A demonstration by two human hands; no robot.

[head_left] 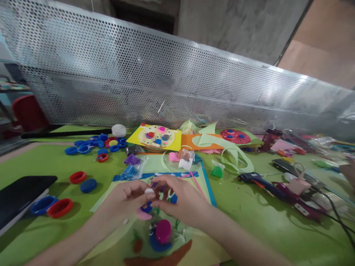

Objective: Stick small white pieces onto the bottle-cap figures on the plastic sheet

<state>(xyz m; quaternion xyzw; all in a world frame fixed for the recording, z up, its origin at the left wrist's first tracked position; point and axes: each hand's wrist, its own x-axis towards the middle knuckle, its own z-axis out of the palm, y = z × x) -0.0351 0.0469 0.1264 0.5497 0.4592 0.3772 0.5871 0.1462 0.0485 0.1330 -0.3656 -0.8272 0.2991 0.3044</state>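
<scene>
My left hand (126,199) pinches a small white lump (149,191), which looks like modelling clay, between thumb and fingers. Close by on its right, my right hand (184,197) has bent fingers, with a gap between thumb and forefinger. Both hands hover above a pale craft picture (191,236) with a blue border. On its surface are a magenta bottle cap (163,231) set against blue clay, a pink clay crescent (144,214), an orange carrot-like shape (137,245) and a brown strip (163,258). My hands hide the picture's middle.
Red and blue caps and rings (88,185) lie left, near a black tablet-like object (24,192). Bagged clay (186,159) and a yellow decorated card (158,136) sit behind. A glue gun (277,194) with a cord lies right. A perforated metal panel (166,66) closes the back.
</scene>
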